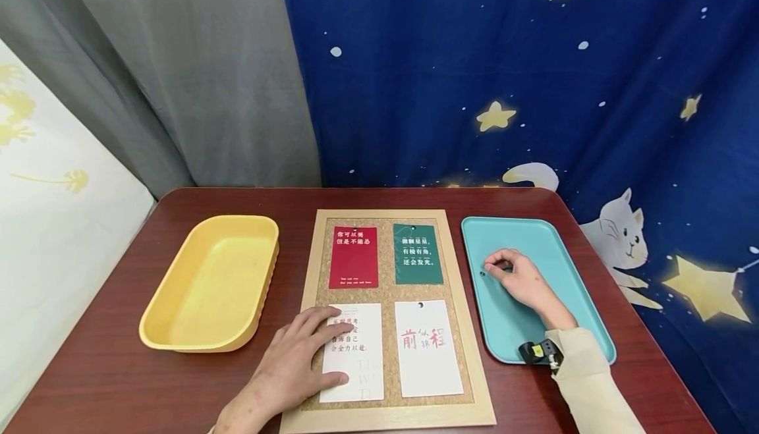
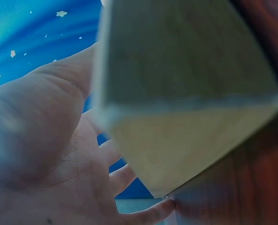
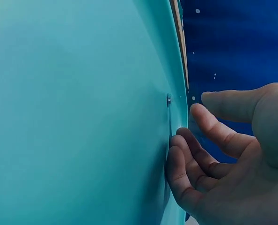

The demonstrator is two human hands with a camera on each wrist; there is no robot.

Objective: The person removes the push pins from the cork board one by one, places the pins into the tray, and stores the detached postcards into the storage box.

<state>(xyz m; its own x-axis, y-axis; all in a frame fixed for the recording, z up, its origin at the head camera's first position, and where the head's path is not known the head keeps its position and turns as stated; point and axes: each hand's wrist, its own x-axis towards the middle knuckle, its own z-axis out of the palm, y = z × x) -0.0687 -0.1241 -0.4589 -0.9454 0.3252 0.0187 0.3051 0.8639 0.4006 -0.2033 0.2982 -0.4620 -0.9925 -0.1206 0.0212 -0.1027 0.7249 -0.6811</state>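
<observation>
My left hand (image 1: 296, 355) rests on a white card with red text (image 1: 364, 375), fingers spread over its left part. That card lies on the lower left of a wood-framed cork board (image 1: 388, 355); the left wrist view shows the frame's edge (image 2: 190, 136) close up beside the palm. Over a teal tray (image 1: 534, 240), my right hand (image 1: 522, 282) hovers with loosely bent fingers. A small dark pushpin (image 3: 168, 100) lies in the tray close to the thumb and forefinger, which have a gap between them and hold nothing.
Also on the board are a red card (image 1: 354, 259), a green card (image 1: 418, 259) and another white card (image 1: 429, 368), each with a dark pin at its top. A deep yellow tray (image 1: 204, 282) stands left of the board. Curtains hang behind the table's far edge.
</observation>
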